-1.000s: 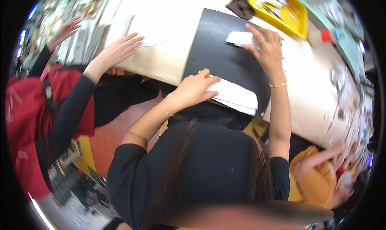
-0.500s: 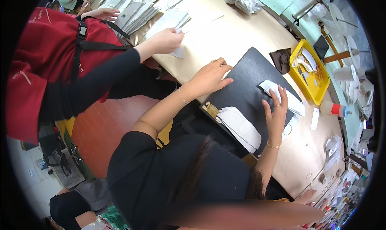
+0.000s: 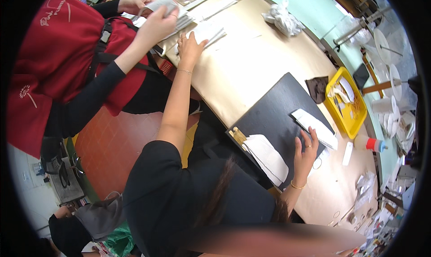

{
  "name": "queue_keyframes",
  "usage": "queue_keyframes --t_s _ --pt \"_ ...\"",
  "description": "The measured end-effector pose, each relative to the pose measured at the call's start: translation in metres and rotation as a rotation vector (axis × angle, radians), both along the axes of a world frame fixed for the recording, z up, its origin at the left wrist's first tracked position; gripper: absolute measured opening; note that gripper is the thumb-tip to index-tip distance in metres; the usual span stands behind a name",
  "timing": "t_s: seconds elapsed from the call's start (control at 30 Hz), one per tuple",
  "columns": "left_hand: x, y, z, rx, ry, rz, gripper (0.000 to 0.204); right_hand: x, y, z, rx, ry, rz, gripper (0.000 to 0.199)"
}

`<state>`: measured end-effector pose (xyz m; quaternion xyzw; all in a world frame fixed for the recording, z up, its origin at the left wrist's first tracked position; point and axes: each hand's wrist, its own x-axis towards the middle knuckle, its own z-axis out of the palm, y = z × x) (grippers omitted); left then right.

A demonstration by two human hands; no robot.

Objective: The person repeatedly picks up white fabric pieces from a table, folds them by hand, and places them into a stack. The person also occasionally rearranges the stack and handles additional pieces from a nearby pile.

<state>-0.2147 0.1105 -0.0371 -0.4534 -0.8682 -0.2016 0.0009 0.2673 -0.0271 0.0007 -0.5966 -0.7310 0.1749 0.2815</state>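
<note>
My left hand (image 3: 191, 48) reaches far out over the table, fingers spread, at the near edge of a stack of white flat pieces (image 3: 212, 34). Its fingertips look to be on or just above that stack; nothing shows gripped. My right hand (image 3: 306, 153) hovers over the black board (image 3: 265, 111) with fingers apart and slightly curled. Just beyond its fingertips lies a small pile of folded white pieces (image 3: 315, 127). Another stack of white curved pieces (image 3: 268, 157) rests at the board's near edge, beside a small wooden block (image 3: 236, 134).
A yellow tray (image 3: 331, 108) with scissors and loose bits stands at the right, next to a brown cloth (image 3: 317, 89). A red-banded bottle (image 3: 370, 144) and a white strip (image 3: 347, 153) lie nearby. Farther off is a crumpled plastic bag (image 3: 284, 19). At the left, a person in a red apron (image 3: 67, 50) handles grey-white pieces.
My left hand has moved from the board's far left edge out to the distant white stack. My right hand has barely shifted. The co-worker's hands have drawn away from that stack and come together.
</note>
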Motion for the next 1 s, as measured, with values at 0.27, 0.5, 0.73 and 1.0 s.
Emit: queue_keyframes --t_s 0.27,0.5,0.73,1.0 --pt "-0.071 0.008 0.0 -0.236 -0.063 0.154 0.041 -0.01 0.006 0.001 -0.043 0.07 0.031 0.025" --pt "-0.063 0.001 -0.004 0.137 -0.003 0.087 0.04 -0.011 0.005 0.0 -0.083 0.095 0.025 0.023" --pt "-0.044 0.004 -0.017 0.48 -0.104 0.089 0.04 -0.016 0.008 0.001 -0.036 0.023 0.081 0.02" --pt "-0.045 0.0 -0.036 -0.078 -0.243 0.148 0.077 -0.023 0.004 0.006 -0.025 0.023 0.111 0.02"
